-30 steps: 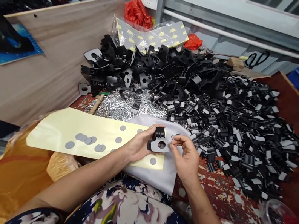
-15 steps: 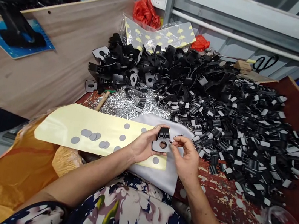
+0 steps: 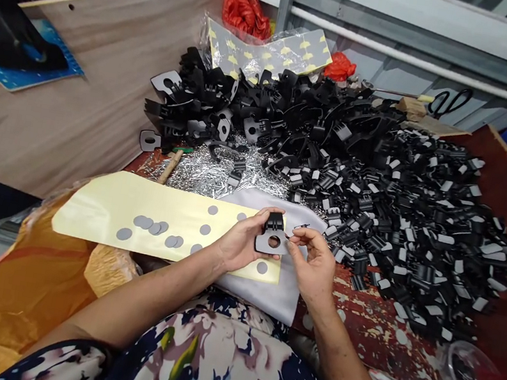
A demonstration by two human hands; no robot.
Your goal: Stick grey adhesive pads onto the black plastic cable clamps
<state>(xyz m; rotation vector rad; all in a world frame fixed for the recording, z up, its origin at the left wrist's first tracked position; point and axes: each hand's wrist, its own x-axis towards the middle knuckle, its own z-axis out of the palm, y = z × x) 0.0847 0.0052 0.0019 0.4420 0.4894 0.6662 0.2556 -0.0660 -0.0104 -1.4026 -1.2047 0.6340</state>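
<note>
Scarcely anything has moved: the left hand, curled round, grips the black-and-grey clip above the yellow sheet. At the clip's three o'clock, the right hand nearly closes (any hold, I cannot tell).

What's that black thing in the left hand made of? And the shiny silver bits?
The black thing in the left hand: probably moulded plastic, with ridges and a soft shine. The silver bits: most likely metal, polished-looking, because they glint brightly.

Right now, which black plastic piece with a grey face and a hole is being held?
The black plastic piece with the grey, round-holed face in the left hand. It is apart from the black plastic heap where the others like it lie.
</note>
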